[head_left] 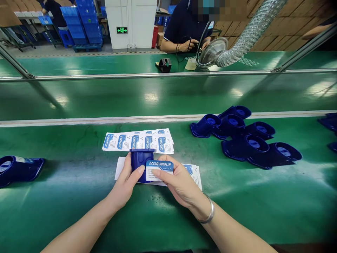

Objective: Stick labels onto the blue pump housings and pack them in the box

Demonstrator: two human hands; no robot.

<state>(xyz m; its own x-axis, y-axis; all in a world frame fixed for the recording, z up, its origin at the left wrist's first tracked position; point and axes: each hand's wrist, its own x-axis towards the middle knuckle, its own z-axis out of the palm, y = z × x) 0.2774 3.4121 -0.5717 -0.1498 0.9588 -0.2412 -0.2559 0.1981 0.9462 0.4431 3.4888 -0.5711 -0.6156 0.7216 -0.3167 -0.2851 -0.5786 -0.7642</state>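
A dark blue plastic housing (137, 159), smooth and glossy, with a straight flanged edge on its far end, was gripped in a person's left hand (125, 186), the thumb pressed along its near side, above a green work surface (86, 218). The right hand (181, 182) pinched a label (163, 164) between thumb and fingers at its right side. White with a blue upper band, the label read "DC52Q-5000L/H" in white slanted capitals above small dark print, and overlapped the housing's right side; whether the two touched could not be told. A silver bracelet (210, 211) circled the right wrist. Just beyond the housing lay overlapping label sheets (138, 141), with another sheet (195, 174) beneath the hands. To the left rested a similar housing (28, 170) bearing a label; to the right, a cluster of blue housings (254, 144). Across a metal rail (131, 76) sat a co-worker in a dark shirt (175, 26).
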